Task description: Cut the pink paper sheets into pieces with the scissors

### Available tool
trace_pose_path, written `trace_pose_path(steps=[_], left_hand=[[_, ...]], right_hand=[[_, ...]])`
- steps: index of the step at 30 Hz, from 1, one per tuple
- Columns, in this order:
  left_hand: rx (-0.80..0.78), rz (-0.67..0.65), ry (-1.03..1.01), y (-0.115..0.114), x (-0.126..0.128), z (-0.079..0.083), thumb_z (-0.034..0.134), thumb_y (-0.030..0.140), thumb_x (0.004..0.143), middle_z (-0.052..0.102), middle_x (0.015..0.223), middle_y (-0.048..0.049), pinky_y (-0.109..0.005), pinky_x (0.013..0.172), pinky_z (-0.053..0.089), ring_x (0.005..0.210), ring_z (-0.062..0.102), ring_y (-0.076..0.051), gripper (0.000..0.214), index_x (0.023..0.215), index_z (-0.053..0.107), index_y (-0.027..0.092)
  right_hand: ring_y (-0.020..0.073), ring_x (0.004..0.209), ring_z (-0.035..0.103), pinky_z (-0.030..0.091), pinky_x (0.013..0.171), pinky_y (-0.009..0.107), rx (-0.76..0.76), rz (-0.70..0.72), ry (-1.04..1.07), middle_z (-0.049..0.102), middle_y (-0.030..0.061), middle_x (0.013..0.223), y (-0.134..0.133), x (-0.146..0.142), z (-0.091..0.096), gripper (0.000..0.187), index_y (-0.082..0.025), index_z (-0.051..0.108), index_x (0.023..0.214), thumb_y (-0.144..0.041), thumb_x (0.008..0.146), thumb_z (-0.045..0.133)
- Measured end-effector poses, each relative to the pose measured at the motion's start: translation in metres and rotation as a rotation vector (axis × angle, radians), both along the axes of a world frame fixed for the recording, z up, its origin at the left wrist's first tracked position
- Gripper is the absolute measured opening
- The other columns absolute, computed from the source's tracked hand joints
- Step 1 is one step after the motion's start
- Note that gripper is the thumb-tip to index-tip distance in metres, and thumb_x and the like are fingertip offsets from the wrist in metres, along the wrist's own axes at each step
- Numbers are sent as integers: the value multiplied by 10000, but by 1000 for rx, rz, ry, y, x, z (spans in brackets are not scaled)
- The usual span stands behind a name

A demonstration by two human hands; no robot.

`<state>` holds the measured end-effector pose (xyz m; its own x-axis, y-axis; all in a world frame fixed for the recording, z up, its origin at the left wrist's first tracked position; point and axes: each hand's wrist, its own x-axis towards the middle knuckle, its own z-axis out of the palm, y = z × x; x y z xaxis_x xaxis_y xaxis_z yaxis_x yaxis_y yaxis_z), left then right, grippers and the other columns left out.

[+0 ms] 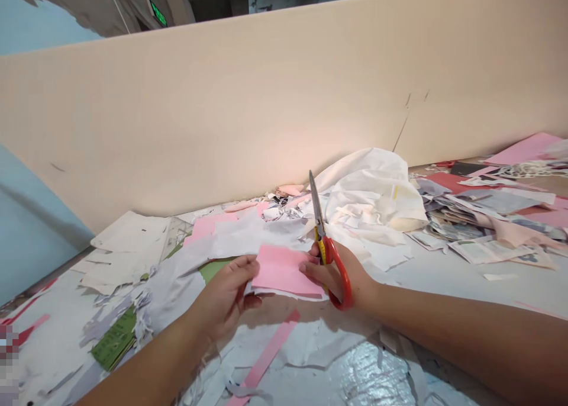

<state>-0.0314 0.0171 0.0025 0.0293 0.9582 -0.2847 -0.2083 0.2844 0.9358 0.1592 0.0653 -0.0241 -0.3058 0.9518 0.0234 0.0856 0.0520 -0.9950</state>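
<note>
A small stack of pink paper (286, 270), with a white layer showing under it, is held between my two hands above the littered table. My left hand (235, 287) pinches its left edge between thumb and fingers. At the right edge, my right hand (339, 273) grips the same paper with thumb and fingertips. Red-and-yellow-handled scissors (328, 246) hang on that right hand, their blades together and pointing up and away. Beneath the hands, a pink strip (270, 353) lies across white sheets. Green paper (215, 270) shows partly behind my left hand.
A beige panel (248, 116) rises behind the table. Crumpled white cloth-like material (373, 187) lies against it. Piled paper scraps (479, 216) spread to the right. On the left are white boards (133, 240) and a green printed bundle (115, 338).
</note>
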Motion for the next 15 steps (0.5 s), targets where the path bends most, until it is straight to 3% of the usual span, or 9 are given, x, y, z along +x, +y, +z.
trace_pose_path(steps=[3,6,10,15], left_hand=[[-81,22,-239,-5,7,-3,570,370,717,581,590,-22,-192,460,417,539,548,-113,233,768,605,145],[-40,-112,-337,-11,13,-8,600,426,678,584,606,-53,-224,515,427,556,528,-124,319,779,623,124],[93,-190,-309,-18,19,-11,665,345,639,582,739,-48,-268,647,431,607,506,-112,241,787,626,159],[174,-165,-173,-22,34,-13,655,259,669,578,820,-25,-249,633,408,673,523,-118,281,936,575,229]], right_hand=[[79,446,432,329,435,212,9,-61,71,438,-85,521,0,0,4,266,-203,368,716,-253,628,614],[79,466,423,329,454,217,14,-79,128,429,-81,540,-2,-1,5,263,-197,377,717,-263,630,616],[79,469,407,321,457,226,-8,-125,133,432,-74,568,-6,-2,7,281,-193,397,732,-278,606,633],[105,474,447,341,459,242,-12,-149,139,443,-68,538,-13,-6,9,305,-198,378,738,-305,606,631]])
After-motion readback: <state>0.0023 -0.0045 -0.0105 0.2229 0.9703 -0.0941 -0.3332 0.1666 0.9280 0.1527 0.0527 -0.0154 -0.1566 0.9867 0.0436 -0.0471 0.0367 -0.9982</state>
